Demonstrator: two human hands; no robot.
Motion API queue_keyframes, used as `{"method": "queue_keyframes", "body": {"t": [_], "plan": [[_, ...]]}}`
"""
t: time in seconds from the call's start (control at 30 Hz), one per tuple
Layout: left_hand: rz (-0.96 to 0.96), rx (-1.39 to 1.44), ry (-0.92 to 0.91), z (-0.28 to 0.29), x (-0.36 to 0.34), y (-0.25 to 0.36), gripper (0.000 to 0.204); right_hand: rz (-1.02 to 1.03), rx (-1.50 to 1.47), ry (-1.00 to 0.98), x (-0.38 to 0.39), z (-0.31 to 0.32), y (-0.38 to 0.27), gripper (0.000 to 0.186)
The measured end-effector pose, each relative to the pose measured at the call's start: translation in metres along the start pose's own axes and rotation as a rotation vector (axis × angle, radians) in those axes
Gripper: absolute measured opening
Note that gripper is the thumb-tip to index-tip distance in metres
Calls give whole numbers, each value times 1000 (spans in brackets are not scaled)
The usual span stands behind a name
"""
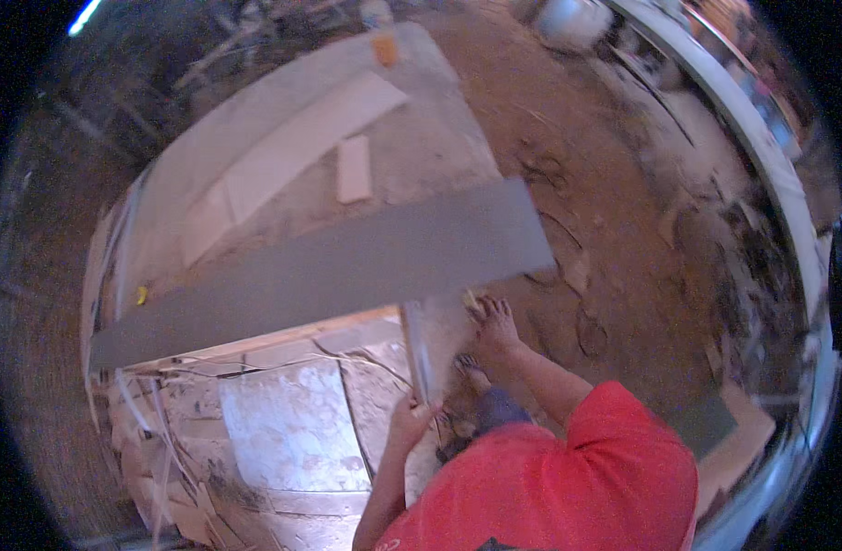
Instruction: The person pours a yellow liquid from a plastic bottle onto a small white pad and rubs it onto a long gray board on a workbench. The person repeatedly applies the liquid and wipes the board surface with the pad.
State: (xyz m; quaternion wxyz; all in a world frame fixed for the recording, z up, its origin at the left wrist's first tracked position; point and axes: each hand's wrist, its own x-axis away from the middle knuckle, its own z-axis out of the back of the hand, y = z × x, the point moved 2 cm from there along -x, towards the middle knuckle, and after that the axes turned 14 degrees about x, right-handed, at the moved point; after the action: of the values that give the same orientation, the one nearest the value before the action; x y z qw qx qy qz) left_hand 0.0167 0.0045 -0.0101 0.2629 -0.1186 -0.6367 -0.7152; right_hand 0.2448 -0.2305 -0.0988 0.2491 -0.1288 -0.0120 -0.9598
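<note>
A long grey board [375,257] lies across a dusty sheet surface [255,129]. A shorter pale board [444,340] with a shiny strip along its side runs from its near edge toward me. My left hand [412,422] grips the near end of that shorter piece. Higher up on the right, my right hand [494,321] has its fingers spread at the piece's far corner, touching or beside a small pale yellow item [470,298] too blurred to make out.
Pale offcuts [354,170], a small yellow object [141,295] and an orange item [385,50] lie beyond the board. A lower bench [283,422] holds loose strips and cord. Dirt floor [623,275] with cables is right, bordered by a long white rail [770,165] and clutter.
</note>
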Motion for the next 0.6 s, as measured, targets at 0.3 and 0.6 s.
{"method": "queue_keyframes", "body": {"t": [0.3,0.6], "plan": [[-53,-13,-287,-62,-10,56,82,-173,-148,-656,333,-104,69,37],[71,-357,-629,-171,-46,183,82,-560,-501,-459,422,-178,164,43]]}}
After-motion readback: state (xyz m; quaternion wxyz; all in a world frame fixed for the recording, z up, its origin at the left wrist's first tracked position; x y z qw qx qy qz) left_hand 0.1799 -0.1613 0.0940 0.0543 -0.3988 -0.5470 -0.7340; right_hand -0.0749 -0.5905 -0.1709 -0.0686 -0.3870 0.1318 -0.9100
